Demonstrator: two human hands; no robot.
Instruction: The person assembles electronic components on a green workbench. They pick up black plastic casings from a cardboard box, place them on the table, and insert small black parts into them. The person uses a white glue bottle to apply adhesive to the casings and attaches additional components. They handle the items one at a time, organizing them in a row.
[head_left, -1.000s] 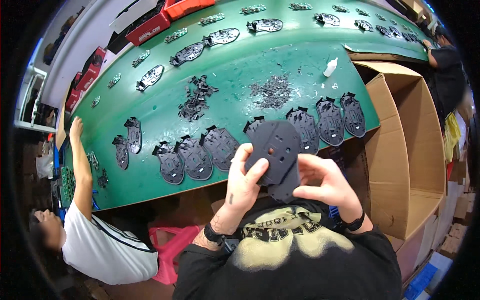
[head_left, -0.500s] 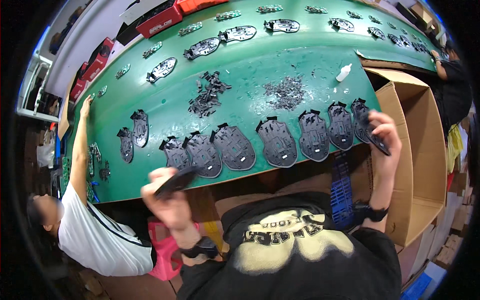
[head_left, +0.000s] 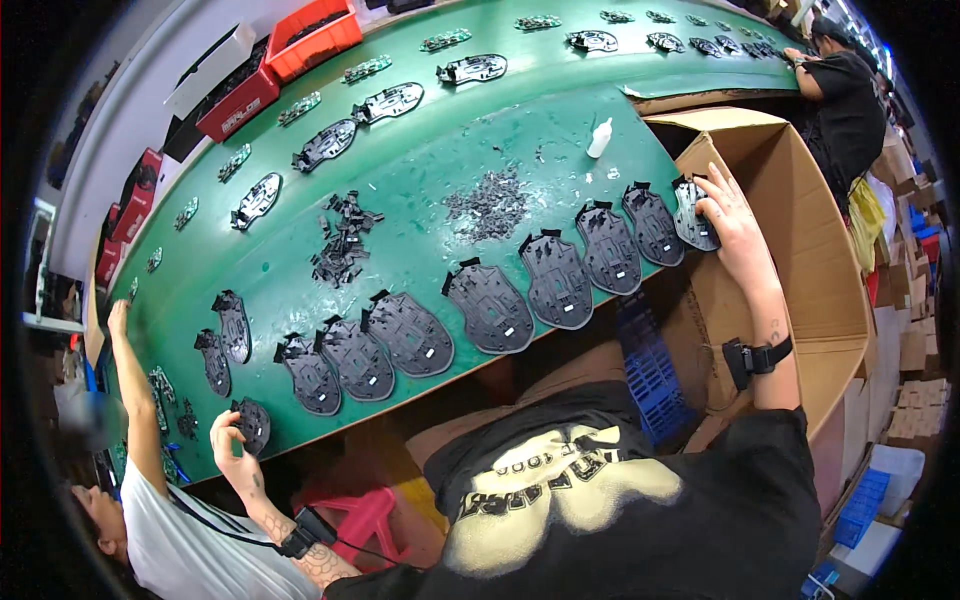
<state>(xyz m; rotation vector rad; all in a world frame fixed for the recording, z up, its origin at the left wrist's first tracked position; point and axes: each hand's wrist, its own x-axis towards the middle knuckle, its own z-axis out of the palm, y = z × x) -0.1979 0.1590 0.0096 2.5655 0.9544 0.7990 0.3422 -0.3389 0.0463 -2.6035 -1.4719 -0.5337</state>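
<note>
Black plastic shell (head_left: 254, 426), pinched by its rim in the left hand (head_left: 236, 456) at the table's (head_left: 400, 250) near edge; the right hand (head_left: 735, 225) grips a second shell (head_left: 693, 212), perhaps resting, leaving its face mostly uncovered.

Your right hand (head_left: 735, 225) covers one edge of a dark shell (head_left: 692, 212), its thumb hard to make out; fingers of your left hand (head_left: 237, 460) mask part of a second dark shell (head_left: 256, 425). Under the surface (head_left: 420, 180), a blue crate (head_left: 650, 365) is half hidden. Black pieces (head_left: 488, 205) are too small to tell; a co-worker's white shirt (head_left: 205, 550) is cut off below.
</note>
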